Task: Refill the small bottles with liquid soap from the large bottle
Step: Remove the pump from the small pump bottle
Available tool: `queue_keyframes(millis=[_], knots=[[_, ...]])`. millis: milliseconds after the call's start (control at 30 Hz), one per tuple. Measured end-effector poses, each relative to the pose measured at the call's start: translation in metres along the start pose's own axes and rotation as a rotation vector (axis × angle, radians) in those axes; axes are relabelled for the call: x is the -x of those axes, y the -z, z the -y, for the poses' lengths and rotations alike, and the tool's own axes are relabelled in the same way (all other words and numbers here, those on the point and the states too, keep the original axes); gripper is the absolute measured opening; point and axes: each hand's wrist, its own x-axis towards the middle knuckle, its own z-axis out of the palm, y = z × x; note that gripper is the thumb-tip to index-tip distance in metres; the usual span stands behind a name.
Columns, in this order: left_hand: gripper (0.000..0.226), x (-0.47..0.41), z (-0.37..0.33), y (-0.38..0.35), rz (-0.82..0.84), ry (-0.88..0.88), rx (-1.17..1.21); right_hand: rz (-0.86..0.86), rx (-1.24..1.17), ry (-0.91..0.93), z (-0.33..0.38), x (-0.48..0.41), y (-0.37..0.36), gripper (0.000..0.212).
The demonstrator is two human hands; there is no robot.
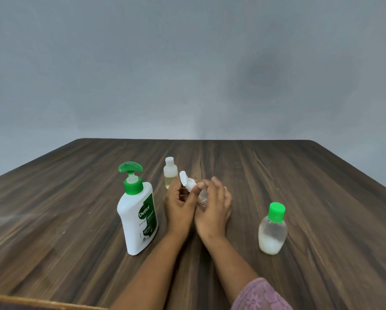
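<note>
A large white pump bottle (138, 217) with a green pump head stands left of my hands. Between my hands is a small bottle with its white flip cap (185, 182) tipped open. My left hand (179, 204) grips that bottle, thumb up by the cap. On its right side, my right hand (213, 205) has its fingers around the body (203, 198). A small clear bottle (170, 175) with a white cap and yellowish liquid stands just behind. Another small bottle (272, 230) with a green cap and white liquid at its bottom stands to the right.
Everything stands on a dark wood-grain table (299, 175) that ends at a grey wall. A lighter wooden edge (31, 302) shows at the lower left corner. A pink lace sleeve (259, 296) covers my right forearm.
</note>
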Motion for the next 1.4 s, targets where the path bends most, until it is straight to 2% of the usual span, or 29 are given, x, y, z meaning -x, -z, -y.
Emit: queue_keyframes(millis=[33,100,200,333,500,600,733,900,967,1100,1167,1267,1333,1400], knots=[[0.035,-0.001,0.001,0.002,0.015,0.023,0.013,0.022,0.044,0.012,0.000,0.000,-0.003,0.026],[0.038,-0.001,0.000,0.003,0.094,0.110,0.100,0.032,-0.018,0.002,0.000,0.000,-0.010,0.014],[0.029,0.000,-0.006,0.001,0.170,0.193,0.236,0.021,-0.040,-0.015,-0.008,-0.002,-0.018,0.012],[0.022,0.000,-0.008,-0.001,0.089,0.207,0.240,0.045,0.047,-0.050,-0.012,-0.004,-0.017,0.020],[0.010,-0.001,-0.004,-0.002,-0.039,0.351,0.291,-0.028,0.174,-0.061,-0.013,-0.002,-0.023,0.024],[0.015,-0.001,-0.006,0.000,-0.146,0.387,0.306,-0.113,0.234,-0.053,-0.015,-0.001,-0.032,0.023],[0.034,-0.002,-0.003,0.001,-0.274,0.356,0.170,-0.172,0.264,-0.041,-0.017,-0.001,-0.041,0.024],[0.040,-0.002,0.000,0.000,-0.193,0.361,0.124,-0.178,0.230,-0.067,-0.012,0.002,-0.029,0.027],[0.035,-0.002,-0.001,-0.001,-0.126,0.360,0.124,-0.156,0.201,-0.096,-0.007,0.004,-0.020,0.027],[0.023,-0.002,0.000,-0.004,-0.046,0.430,0.367,-0.117,0.169,-0.164,0.001,0.008,-0.006,0.028],[0.024,-0.001,0.001,-0.004,-0.043,0.393,0.360,-0.120,0.174,-0.175,0.001,0.009,-0.006,0.028],[0.008,-0.002,-0.002,-0.001,-0.197,0.230,0.250,-0.165,0.183,-0.190,-0.001,0.008,-0.012,0.026],[0.013,-0.003,-0.006,0.001,-0.304,0.065,0.136,-0.220,0.174,-0.209,-0.002,0.007,-0.015,0.024],[0.018,0.000,-0.008,0.001,-0.292,-0.079,0.075,-0.253,0.141,-0.232,-0.003,0.005,-0.016,0.026]])
